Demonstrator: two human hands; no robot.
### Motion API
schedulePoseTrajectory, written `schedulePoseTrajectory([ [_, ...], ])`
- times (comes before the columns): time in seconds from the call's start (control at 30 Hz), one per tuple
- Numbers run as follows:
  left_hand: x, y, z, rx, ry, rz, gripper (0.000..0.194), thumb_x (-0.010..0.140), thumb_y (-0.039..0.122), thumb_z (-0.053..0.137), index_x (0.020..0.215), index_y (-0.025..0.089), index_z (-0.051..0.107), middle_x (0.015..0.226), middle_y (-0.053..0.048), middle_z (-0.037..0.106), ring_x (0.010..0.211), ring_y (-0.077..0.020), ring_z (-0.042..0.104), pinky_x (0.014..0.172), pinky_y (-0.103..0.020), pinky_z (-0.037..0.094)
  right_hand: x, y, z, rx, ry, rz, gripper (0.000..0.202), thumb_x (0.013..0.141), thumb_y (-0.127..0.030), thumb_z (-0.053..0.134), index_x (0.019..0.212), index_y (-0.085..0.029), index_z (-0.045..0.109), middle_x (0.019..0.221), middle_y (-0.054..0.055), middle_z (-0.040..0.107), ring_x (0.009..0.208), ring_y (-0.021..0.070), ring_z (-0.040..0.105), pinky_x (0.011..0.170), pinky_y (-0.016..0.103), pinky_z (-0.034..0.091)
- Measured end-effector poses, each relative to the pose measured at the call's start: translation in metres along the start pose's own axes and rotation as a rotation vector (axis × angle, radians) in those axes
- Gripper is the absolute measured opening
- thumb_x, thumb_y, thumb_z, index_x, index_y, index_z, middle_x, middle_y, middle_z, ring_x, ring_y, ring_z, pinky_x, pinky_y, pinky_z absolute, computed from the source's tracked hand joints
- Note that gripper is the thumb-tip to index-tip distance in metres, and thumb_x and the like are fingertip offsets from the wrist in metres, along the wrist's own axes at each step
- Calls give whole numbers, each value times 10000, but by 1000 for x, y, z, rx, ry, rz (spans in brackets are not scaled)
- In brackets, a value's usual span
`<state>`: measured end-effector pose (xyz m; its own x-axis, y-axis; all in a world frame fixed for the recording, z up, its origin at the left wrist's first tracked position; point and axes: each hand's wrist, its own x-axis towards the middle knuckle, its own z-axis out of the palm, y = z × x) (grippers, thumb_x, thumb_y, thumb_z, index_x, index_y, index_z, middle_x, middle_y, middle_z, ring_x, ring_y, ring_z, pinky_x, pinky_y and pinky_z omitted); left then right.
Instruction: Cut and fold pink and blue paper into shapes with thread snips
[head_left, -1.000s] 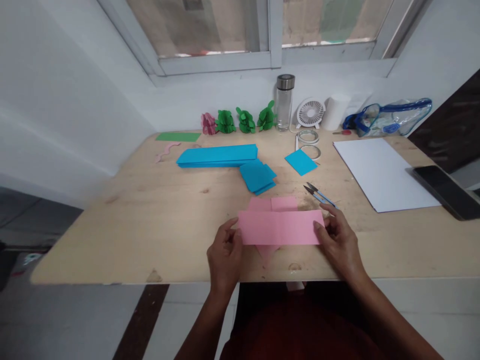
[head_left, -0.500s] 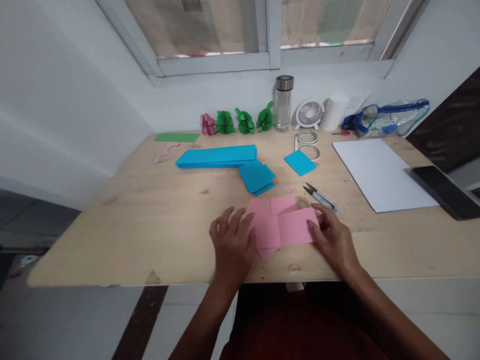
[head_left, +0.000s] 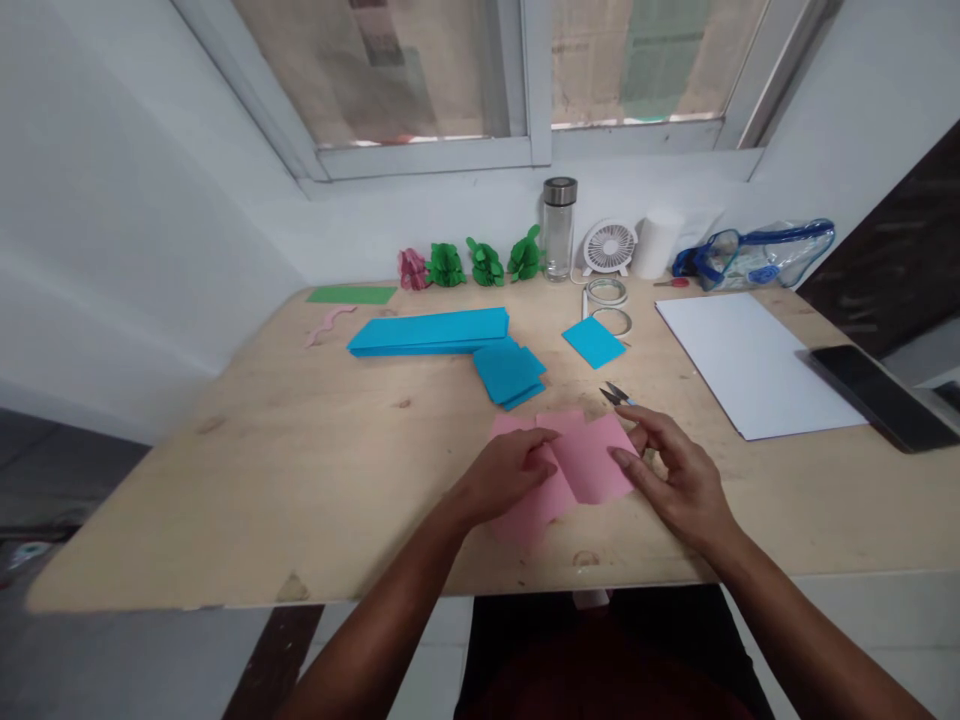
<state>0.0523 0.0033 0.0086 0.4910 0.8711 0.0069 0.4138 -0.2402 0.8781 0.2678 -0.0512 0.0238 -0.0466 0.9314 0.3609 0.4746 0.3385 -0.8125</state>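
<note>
A square of pink paper (head_left: 596,462) is raised a little off the table, tilted between my two hands. My right hand (head_left: 679,478) pinches its right edge, thumb in front and fingers behind. At the left edge, my left hand (head_left: 510,472) has its thumb and forefinger closed on the paper; its other fingers are partly hidden. Beneath lie more pink paper pieces (head_left: 517,522), overlapping on the wood. Just beyond my right hand are small thread snips (head_left: 616,394), their handles covered by my fingers.
Blue paper strips (head_left: 431,332), stacked blue squares (head_left: 510,372) and a single blue square (head_left: 594,342) lie farther back. Along the wall stand folded green paper shapes (head_left: 486,262), a bottle (head_left: 559,230) and a fan (head_left: 609,247). White sheets (head_left: 757,370) and a phone (head_left: 885,395) are at right.
My left hand has moved right, from lying on the pink pieces to the left edge of one square. That square has lifted and tilted. The camera view has shifted slightly.
</note>
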Motion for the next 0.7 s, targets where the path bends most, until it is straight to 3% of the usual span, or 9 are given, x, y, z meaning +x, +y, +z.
schedulePoseTrajectory([
  [0.07,4,-2,-2,-72,-66,-23,140,727,239,575,767,203,704,699,-6,650,635,-149,543,578,-234,375,7,6,-2,67,4,24,342,862,-333,572,1189,-238,544,728,-13,562,669,147,552,658,294,471],
  [0.17,6,-7,-3,-200,-58,-112,151,724,268,574,620,176,635,576,22,548,554,-116,459,513,-211,302,18,26,-10,-2,1,109,324,895,-391,493,1154,-214,571,774,11,596,690,159,568,628,291,456],
  [0.27,3,-10,-3,-388,35,-252,173,705,319,621,646,157,616,589,25,539,535,-102,445,502,-204,297,29,54,-20,-412,4,197,284,874,-391,493,1035,-202,631,867,54,637,751,192,586,653,314,435],
  [0.37,-2,-9,-4,-591,105,-358,220,690,360,673,730,149,624,644,12,576,551,-102,474,515,-204,335,38,75,-26,-687,-137,157,221,824,-360,542,932,-201,651,932,88,643,876,240,581,685,324,417],
  [0.5,-6,-7,-4,-760,169,-401,277,670,361,713,827,147,635,740,-20,631,636,-132,547,572,-228,405,49,83,-25,-767,-247,222,172,772,-333,589,878,-206,633,898,73,654,836,225,578,623,290,376],
  [0.7,-7,-10,-1,-896,274,-356,281,630,342,757,796,139,656,707,-20,640,594,-110,539,562,-216,415,59,82,-26,-759,-306,312,139,763,-340,573,797,-208,597,742,24,648,642,164,551,529,257,314],
])
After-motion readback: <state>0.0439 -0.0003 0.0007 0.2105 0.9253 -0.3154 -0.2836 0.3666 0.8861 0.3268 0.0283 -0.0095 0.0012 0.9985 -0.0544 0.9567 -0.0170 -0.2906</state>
